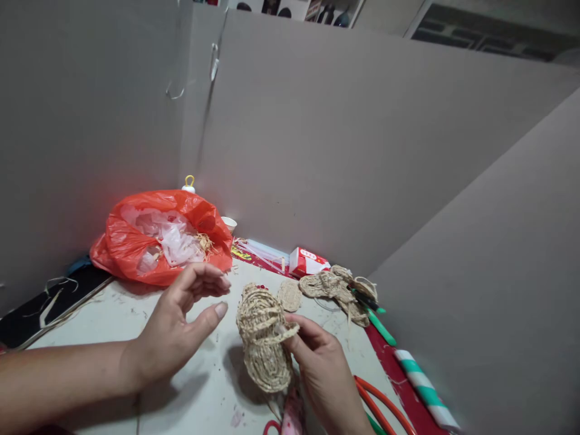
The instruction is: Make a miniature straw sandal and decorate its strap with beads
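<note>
A small woven straw sandal, with braided bands crossing its oval sole, is held up over the white tabletop. My right hand grips its right edge between thumb and fingers, near a loose strap end. Small red beads show at its far end. To the left of the sandal, apart from it, my left hand is raised with thumb and fingers spread and nothing between them. Behind the sandal an oval woven straw piece lies flat on the table.
An open red plastic bag with white plastic and straw scraps stands at the back left. More woven straw pieces lie at the back right near a red-and-white box. Orange handles and a green-and-white striped roll lie at right. Grey panels enclose the table.
</note>
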`<state>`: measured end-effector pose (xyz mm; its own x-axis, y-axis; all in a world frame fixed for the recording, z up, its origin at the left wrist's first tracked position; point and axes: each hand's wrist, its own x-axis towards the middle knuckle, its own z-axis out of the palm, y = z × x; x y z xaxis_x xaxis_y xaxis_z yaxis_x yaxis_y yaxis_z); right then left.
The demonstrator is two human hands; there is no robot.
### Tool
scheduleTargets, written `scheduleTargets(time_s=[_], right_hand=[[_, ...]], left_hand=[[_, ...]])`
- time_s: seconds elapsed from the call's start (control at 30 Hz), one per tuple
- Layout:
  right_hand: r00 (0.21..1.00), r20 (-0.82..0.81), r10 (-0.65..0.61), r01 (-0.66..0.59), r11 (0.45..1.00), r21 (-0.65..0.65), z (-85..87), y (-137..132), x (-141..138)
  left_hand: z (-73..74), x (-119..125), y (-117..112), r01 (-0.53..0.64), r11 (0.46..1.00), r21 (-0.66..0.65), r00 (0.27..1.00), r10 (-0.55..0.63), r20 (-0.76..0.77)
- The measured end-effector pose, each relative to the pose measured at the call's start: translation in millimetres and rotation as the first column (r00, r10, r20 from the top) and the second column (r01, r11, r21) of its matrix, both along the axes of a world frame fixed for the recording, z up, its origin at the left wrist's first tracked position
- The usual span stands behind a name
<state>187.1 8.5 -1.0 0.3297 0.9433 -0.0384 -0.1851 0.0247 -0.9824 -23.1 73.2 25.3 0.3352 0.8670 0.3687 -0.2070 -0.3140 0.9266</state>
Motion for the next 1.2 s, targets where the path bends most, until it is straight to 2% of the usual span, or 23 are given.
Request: scheduleTargets(time_s=[0.13,0.23,0.33,0.47,0.6,0.77,0.9,1.0,1.07,1.2], right_hand=[[0.995,0.08,0.062,-0.059,0.998,-0.039,-0.7,-3.3,-7.7],[0.987,0.105,0.125,-0.119,0.991,-0.06,-3.1,-5.7,-11.9],[0.981,0.135,0.14,-0.132,0.989,-0.067,-5.1,-6.9,-14.9],[0.973,0.177,0.146,-0.135,0.988,-0.071,-7.6,-6.0,-16.4],[0.97,0.164,0.18,-0.163,0.981,-0.108,-9.5,-5.3,-16.2],[0.957,0.205,0.205,-0.182,0.976,-0.122,-10.2,-7.0,-18.7],[0.943,0.232,0.239,-0.211,0.968,-0.139,-11.1,-7.2,-21.1],[0.938,0.298,0.178,-0.157,0.983,-0.093,-12.3,-7.4,-20.1],[0.889,0.447,0.098,-0.111,0.994,0.003,-14.0,-8.5,-17.9],[0.69,0.721,-0.062,-0.143,0.965,0.22,-17.8,-12.2,-12.7]], left_hand=[[7.6,-1.3,-6.5,0.136,0.988,0.07,0.976,-0.121,-0.183],[9.0,-1.9,-9.3,0.141,0.98,0.142,0.942,-0.088,-0.323],[9.0,-2.3,-10.7,0.152,0.979,0.134,0.925,-0.093,-0.367],[9.1,-1.4,-11.6,0.231,0.973,0.016,0.905,-0.208,-0.372],[6.2,1.1,-10.8,0.257,0.955,-0.15,0.888,-0.294,-0.353],[-0.8,5.8,-11.5,0.288,0.922,-0.26,0.899,-0.354,-0.257],[-1.2,9.9,-11.9,0.307,0.852,-0.423,0.908,-0.396,-0.139],[-0.6,11.1,-11.2,0.302,0.851,-0.43,0.911,-0.39,-0.133],[-1.1,10.7,-10.8,0.276,0.88,-0.387,0.913,-0.365,-0.18],[-2.5,8.8,-10.8,0.272,0.908,-0.318,0.907,-0.352,-0.23]])
